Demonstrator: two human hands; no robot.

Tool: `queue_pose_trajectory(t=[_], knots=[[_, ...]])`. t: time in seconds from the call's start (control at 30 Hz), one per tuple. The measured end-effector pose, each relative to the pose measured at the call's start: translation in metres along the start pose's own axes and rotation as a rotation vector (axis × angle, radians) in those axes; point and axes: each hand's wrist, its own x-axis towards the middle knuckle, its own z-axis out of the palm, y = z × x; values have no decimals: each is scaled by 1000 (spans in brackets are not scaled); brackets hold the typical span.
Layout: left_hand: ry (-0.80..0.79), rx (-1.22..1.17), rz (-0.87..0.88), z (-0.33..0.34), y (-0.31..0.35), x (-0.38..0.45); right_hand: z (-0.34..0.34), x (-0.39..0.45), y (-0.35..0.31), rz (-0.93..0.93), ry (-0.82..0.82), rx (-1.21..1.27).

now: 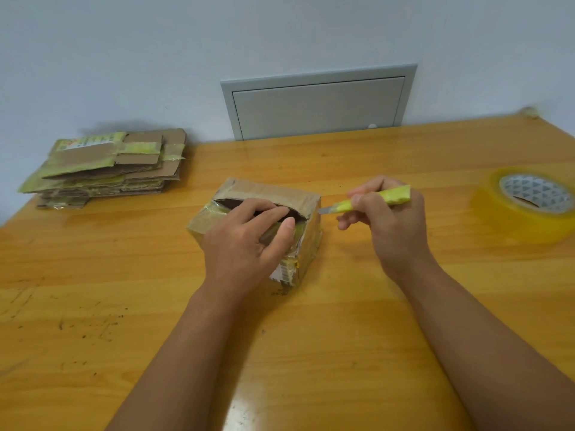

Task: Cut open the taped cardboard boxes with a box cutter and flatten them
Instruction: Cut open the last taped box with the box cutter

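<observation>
At upper left I see the stack (105,166) of flattened boxes, so the one to work is the box (258,225) at centre frame on the table (311,321), its top seam already gaping. My left hand (249,244) rests on it with fingers hooked into the slit; I'd keep them back from the right edge and press down firmly. Right of centre, my right hand (392,225) grips the cutter (367,202) closed-fisted, blade at the box's upper right corner, and I'd slice shallow, away from the left fingers.
</observation>
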Motion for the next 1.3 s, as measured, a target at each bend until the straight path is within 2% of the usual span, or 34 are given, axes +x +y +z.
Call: queue_pose_trajectory(t=[0.13,0.27,0.4,0.53,0.6,0.73,0.83,0.93,1.03,1.13,1.2,1.3], knots=[[1,-5,5,0,0,0,4,-4,6,51,-123,-109],[-9,-17,-5,0,-1,0,4,-1,10,67,-28,-128],[-2,-18,7,2,-3,0,5,-1,14,107,-97,-120],[-13,-27,1,1,-3,0,-3,6,10,38,229,-70],[-43,-23,-26,-1,0,1,-7,9,10,16,301,-25],[-175,35,-85,-7,5,7,4,4,18,13,171,9],[-338,159,-17,-9,12,7,11,0,27,25,1,-160],[-458,139,15,-15,10,10,14,-2,28,80,-101,-157],[-542,-178,-184,-30,-6,12,16,-7,22,56,-111,-120],[-408,-429,-517,-36,-11,14,24,-20,22,14,-265,-180],[-329,-308,-559,-31,-5,20,29,-24,21,-3,-270,-172],[-473,134,-481,-18,8,31,26,-20,19,-44,-125,-120]])
